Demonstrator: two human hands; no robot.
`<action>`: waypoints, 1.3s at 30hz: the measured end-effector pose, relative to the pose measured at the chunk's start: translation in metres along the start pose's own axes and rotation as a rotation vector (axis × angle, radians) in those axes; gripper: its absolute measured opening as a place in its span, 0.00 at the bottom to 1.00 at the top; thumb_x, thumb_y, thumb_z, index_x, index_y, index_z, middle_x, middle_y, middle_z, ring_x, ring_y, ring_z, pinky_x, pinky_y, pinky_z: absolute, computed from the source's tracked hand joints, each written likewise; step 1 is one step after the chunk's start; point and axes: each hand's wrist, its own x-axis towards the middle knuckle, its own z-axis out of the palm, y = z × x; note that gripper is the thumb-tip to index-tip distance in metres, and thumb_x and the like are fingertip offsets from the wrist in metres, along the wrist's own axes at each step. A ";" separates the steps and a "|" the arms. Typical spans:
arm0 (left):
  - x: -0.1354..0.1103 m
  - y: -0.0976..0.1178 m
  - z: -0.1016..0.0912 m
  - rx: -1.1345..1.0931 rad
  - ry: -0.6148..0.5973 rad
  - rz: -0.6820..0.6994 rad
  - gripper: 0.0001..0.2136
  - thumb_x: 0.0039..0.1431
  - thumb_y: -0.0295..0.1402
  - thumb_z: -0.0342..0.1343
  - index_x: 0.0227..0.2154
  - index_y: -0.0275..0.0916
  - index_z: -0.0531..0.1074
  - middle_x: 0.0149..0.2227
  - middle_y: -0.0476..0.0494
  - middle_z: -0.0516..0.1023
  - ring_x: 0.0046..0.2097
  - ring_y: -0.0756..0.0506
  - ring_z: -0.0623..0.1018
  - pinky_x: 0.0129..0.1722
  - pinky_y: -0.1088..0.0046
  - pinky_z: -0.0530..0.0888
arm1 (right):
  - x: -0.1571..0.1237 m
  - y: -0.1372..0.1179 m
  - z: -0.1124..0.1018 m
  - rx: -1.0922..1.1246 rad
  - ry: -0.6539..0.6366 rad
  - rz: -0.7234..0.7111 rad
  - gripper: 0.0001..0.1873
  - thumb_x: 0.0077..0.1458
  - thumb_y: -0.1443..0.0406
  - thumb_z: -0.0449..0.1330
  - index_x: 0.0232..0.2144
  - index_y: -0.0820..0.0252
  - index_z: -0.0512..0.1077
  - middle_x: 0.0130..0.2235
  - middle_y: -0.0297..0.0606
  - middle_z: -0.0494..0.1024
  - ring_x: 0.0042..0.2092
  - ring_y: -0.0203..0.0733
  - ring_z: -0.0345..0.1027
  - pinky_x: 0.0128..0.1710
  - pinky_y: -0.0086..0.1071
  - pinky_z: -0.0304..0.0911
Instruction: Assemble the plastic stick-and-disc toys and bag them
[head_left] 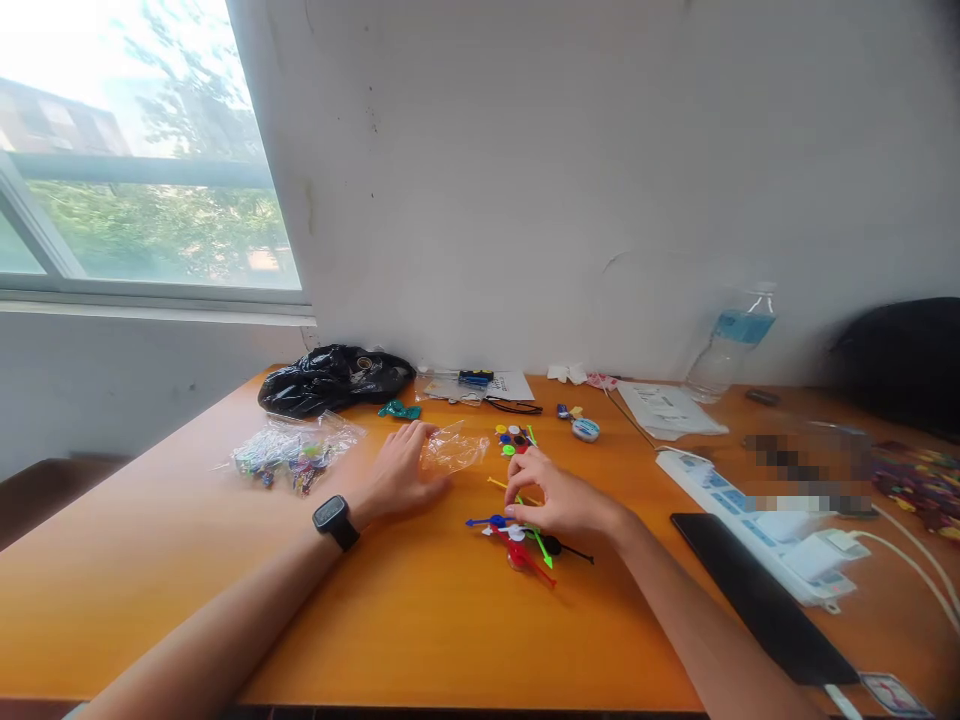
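Observation:
My left hand, with a black watch on its wrist, rests on the table with fingers and thumb apart, beside a crumpled clear plastic bag. My right hand is curled over a loose pile of plastic spinner arrows, thumb and forefinger pressed close; whatever sits between them is hidden. The pile holds a blue arrow, a white arrow, a red arrow, a green arrow and a black arrow. A yellow arrow pokes out behind. Small coloured discs lie beyond my right hand.
To the left are a clear bag of colourful pieces and a black plastic bag. A power strip, a black tablet-like slab and a water bottle occupy the right. A small round container stands further back.

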 end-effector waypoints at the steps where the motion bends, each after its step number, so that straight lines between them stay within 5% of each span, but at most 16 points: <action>1: 0.000 0.001 0.000 -0.012 -0.001 -0.001 0.22 0.57 0.44 0.63 0.51 0.41 0.68 0.47 0.38 0.76 0.49 0.34 0.77 0.48 0.56 0.74 | -0.002 0.000 0.000 -0.008 -0.022 -0.010 0.06 0.58 0.58 0.68 0.31 0.52 0.81 0.44 0.41 0.76 0.51 0.51 0.66 0.51 0.44 0.65; 8: 0.000 0.009 -0.006 -0.084 0.014 0.003 0.24 0.54 0.48 0.67 0.50 0.44 0.70 0.44 0.38 0.79 0.49 0.31 0.79 0.47 0.55 0.75 | 0.000 -0.004 0.006 0.069 -0.028 -0.005 0.08 0.61 0.58 0.65 0.31 0.53 0.79 0.46 0.40 0.75 0.50 0.49 0.67 0.48 0.40 0.66; 11: -0.001 0.012 -0.010 -0.101 0.027 0.006 0.25 0.54 0.51 0.66 0.50 0.45 0.71 0.44 0.38 0.79 0.48 0.31 0.79 0.46 0.54 0.75 | 0.004 -0.006 0.003 0.201 0.054 0.061 0.12 0.62 0.54 0.63 0.34 0.55 0.79 0.36 0.37 0.76 0.40 0.44 0.68 0.39 0.35 0.64; 16: 0.000 0.010 -0.008 -0.089 0.035 0.032 0.24 0.55 0.49 0.65 0.51 0.44 0.70 0.44 0.38 0.79 0.48 0.32 0.79 0.47 0.54 0.74 | 0.009 -0.006 -0.005 0.387 0.203 0.124 0.20 0.60 0.47 0.64 0.32 0.58 0.79 0.24 0.31 0.67 0.25 0.35 0.54 0.26 0.31 0.48; 22: 0.000 0.008 0.008 -0.032 0.033 0.064 0.27 0.54 0.45 0.66 0.54 0.42 0.68 0.49 0.37 0.76 0.50 0.33 0.76 0.50 0.53 0.72 | 0.012 -0.003 0.002 0.189 0.434 0.114 0.17 0.62 0.51 0.62 0.32 0.56 0.80 0.24 0.33 0.70 0.26 0.38 0.56 0.27 0.33 0.49; 32: -0.001 0.007 0.021 0.008 0.093 0.126 0.27 0.55 0.44 0.65 0.55 0.42 0.66 0.50 0.37 0.75 0.50 0.33 0.74 0.51 0.53 0.70 | 0.010 -0.010 0.011 0.032 0.342 -0.110 0.16 0.70 0.57 0.54 0.48 0.49 0.81 0.40 0.40 0.74 0.38 0.44 0.68 0.40 0.37 0.64; 39: -0.003 0.014 0.026 0.003 0.106 0.151 0.26 0.57 0.45 0.65 0.55 0.42 0.66 0.51 0.37 0.75 0.50 0.33 0.73 0.51 0.53 0.69 | 0.011 -0.017 0.019 -0.091 0.384 -0.134 0.13 0.71 0.62 0.52 0.44 0.52 0.78 0.42 0.42 0.75 0.44 0.48 0.70 0.47 0.41 0.65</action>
